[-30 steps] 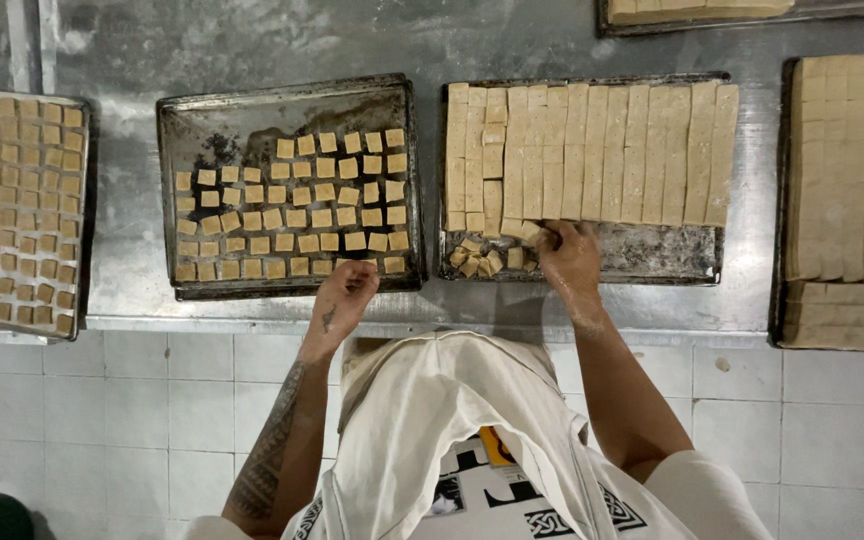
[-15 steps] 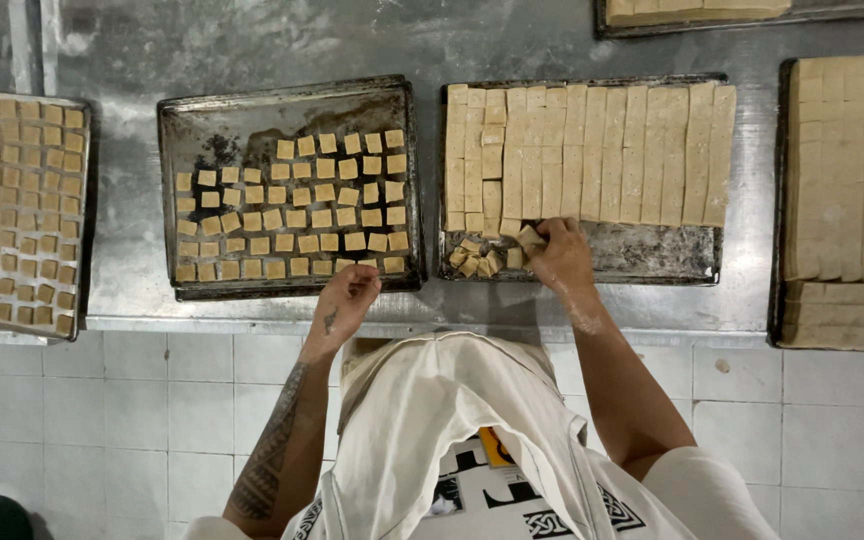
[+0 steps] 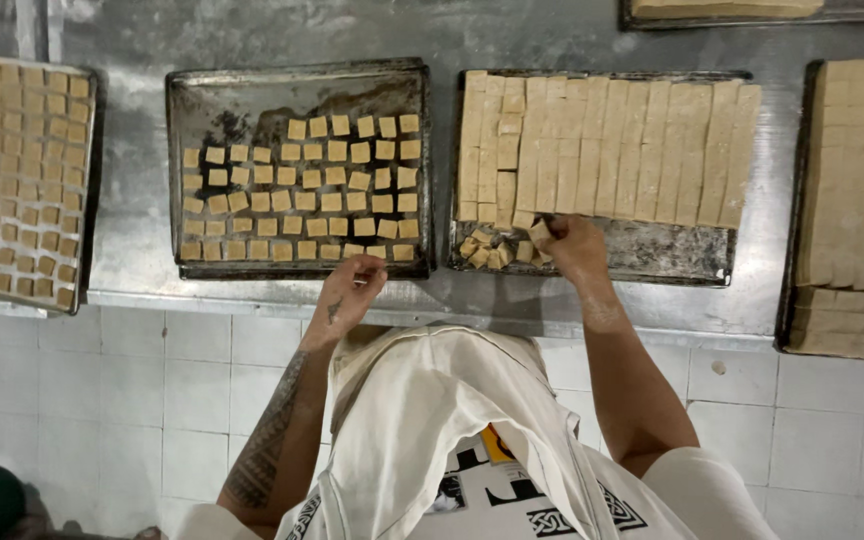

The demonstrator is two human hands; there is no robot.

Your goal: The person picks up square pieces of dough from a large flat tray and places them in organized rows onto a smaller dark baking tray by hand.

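Seen from above, two metal trays lie side by side on a steel counter. The left tray (image 3: 202, 100) holds rows of small tan dough squares (image 3: 302, 200), spaced apart. The right tray (image 3: 672, 255) holds a tan dough slab (image 3: 632, 150) cut into strips and squares. My left hand (image 3: 350, 292) rests at the left tray's near edge, fingers curled by the last row of squares. My right hand (image 3: 574, 248) is on the right tray's near left part, pinching a dough square (image 3: 540, 232) beside a small heap of loose squares (image 3: 487, 250).
A tray full of small squares (image 3: 12, 170) sits at far left. Stacked cut dough slabs (image 3: 857, 200) lie at far right, and another tray (image 3: 752, 12) lies at the top edge. White tiles front the counter below. I wear a white apron (image 3: 432, 420).
My right hand has shifted slightly left along the slab's near edge, toward the heap of loose squares. My left hand has stayed at the left tray's near edge.
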